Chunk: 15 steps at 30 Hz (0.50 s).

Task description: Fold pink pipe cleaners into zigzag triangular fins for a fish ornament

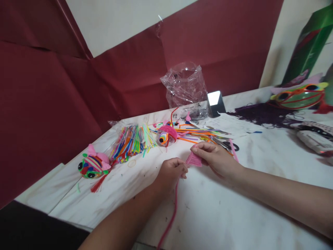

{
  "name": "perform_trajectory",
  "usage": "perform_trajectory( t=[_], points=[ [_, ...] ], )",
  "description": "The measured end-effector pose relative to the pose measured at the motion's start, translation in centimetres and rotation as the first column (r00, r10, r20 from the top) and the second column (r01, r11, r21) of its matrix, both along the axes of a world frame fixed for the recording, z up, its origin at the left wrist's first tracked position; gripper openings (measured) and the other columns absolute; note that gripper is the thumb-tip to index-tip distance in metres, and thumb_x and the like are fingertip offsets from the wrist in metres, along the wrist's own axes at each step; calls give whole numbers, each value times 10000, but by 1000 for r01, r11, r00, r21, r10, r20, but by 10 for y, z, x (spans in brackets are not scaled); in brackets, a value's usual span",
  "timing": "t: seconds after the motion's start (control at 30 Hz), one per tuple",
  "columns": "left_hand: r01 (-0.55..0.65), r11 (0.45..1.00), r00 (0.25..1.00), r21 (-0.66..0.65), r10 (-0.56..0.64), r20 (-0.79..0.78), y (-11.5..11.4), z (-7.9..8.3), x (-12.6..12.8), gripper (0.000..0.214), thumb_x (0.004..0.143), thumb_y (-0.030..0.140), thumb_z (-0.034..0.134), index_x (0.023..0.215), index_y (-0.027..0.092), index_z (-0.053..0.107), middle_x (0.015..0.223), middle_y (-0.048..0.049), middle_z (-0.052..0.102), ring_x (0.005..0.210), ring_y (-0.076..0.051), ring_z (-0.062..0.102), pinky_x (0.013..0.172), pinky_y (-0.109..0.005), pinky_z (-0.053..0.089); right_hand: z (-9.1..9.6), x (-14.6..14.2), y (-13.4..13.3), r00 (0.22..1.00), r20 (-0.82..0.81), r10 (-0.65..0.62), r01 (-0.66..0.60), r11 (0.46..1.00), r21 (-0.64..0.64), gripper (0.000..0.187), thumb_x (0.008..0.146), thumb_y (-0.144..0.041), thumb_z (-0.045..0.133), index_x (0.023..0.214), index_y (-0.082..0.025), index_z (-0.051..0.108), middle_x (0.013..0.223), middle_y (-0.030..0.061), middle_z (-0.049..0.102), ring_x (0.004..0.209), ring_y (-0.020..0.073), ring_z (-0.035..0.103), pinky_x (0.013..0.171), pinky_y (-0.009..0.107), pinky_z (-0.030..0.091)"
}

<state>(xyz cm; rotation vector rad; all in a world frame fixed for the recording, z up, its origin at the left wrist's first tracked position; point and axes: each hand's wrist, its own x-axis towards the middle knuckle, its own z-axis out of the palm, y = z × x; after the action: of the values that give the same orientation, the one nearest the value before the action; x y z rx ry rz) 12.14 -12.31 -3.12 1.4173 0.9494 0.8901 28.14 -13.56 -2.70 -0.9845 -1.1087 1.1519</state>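
Note:
My left hand (170, 172) is closed in a pinch on a long pink pipe cleaner (171, 215) that trails down toward the near table edge. My right hand (215, 158) is closed on a small pink folded fan shape (194, 159) made from the same pipe cleaner, held between both hands just above the white marble table (221, 215). A pink ball with a painted eye (166, 135) lies just beyond my hands.
A bundle of coloured pipe cleaners (132, 140) lies at centre left, and loose orange and pink ones (197, 133) behind my hands. A striped fish toy (92, 166) sits at left. Black-handled scissors (230, 145), a crumpled plastic bag (184, 85), a shiny stand (215, 103) and a green fish ornament (299, 95) are further back.

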Motion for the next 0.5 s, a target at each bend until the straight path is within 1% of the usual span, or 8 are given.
perform_trajectory(
  t=[0.1, 0.17, 0.27, 0.33, 0.37, 0.43, 0.47, 0.5],
  points=[
    [-17, 1000, 1000, -5, 17, -7, 1, 0, 0, 101, 609, 222, 572, 554, 139, 556, 493, 24, 500, 458, -79, 435, 517, -231, 359, 1, 1, -2, 998, 60, 2, -5, 999, 42, 318, 632, -478, 686, 650, -177, 584, 519, -47, 453, 464, 72, 338, 439, 225, 270],
    [-10, 1000, 1000, -1, 10, -12, 1, -1, -1, 97, 607, 209, 569, 541, 140, 551, 480, 27, 495, 459, -77, 429, 514, -225, 346, 4, 0, -7, 990, 143, -9, -4, 996, 90, 303, 674, -478, 651, 645, -183, 587, 539, -33, 490, 482, 87, 384, 464, 237, 314],
    [-32, 999, 999, 26, 32, -23, 3, -3, -2, 89, 606, 180, 549, 525, 142, 542, 458, 34, 480, 453, -73, 406, 497, -219, 315, 8, -3, -16, 948, 315, -57, -27, 966, 256, 254, 734, -438, 602, 664, -195, 620, 668, 23, 600, 618, 144, 514, 583, 276, 399],
    [-84, 995, 996, 46, 84, -6, 5, -3, -3, 73, 602, 165, 531, 533, 143, 545, 455, 38, 474, 451, -72, 396, 495, -217, 305, 9, -4, -17, 913, 391, -121, -25, 937, 349, 207, 742, -403, 595, 730, -204, 651, 758, 47, 636, 703, 173, 551, 651, 297, 415],
    [-119, 992, 993, 49, 118, 16, 6, -2, -4, 69, 601, 162, 525, 538, 144, 545, 455, 39, 472, 454, -72, 399, 499, -218, 306, 7, -3, -15, 900, 404, -163, 5, 932, 363, 197, 733, -391, 601, 768, -206, 659, 776, 49, 641, 715, 179, 555, 663, 304, 415],
    [-182, 983, 981, 25, 179, 77, 7, 1, -5, 61, 604, 172, 529, 552, 144, 545, 461, 40, 472, 458, -72, 406, 514, -220, 317, 2, 3, -5, 888, 405, -218, 97, 949, 299, 207, 706, -386, 619, 795, -203, 656, 738, 39, 630, 674, 174, 542, 641, 307, 408],
    [-201, 980, 974, 3, 199, 107, 8, 2, -6, 58, 603, 181, 539, 559, 143, 545, 468, 39, 472, 459, -71, 410, 521, -222, 322, -2, 7, 1, 892, 397, -217, 130, 963, 235, 208, 689, -389, 631, 770, -198, 650, 697, 29, 615, 642, 167, 526, 617, 303, 399],
    [-209, 978, 969, -21, 210, 134, 9, 4, -7, 63, 600, 193, 553, 564, 141, 544, 476, 38, 475, 459, -69, 410, 524, -224, 325, -6, 12, 8, 905, 388, -172, 121, 981, 152, 208, 674, -396, 640, 719, -193, 635, 639, 16, 589, 595, 156, 502, 578, 293, 384]
  ],
)
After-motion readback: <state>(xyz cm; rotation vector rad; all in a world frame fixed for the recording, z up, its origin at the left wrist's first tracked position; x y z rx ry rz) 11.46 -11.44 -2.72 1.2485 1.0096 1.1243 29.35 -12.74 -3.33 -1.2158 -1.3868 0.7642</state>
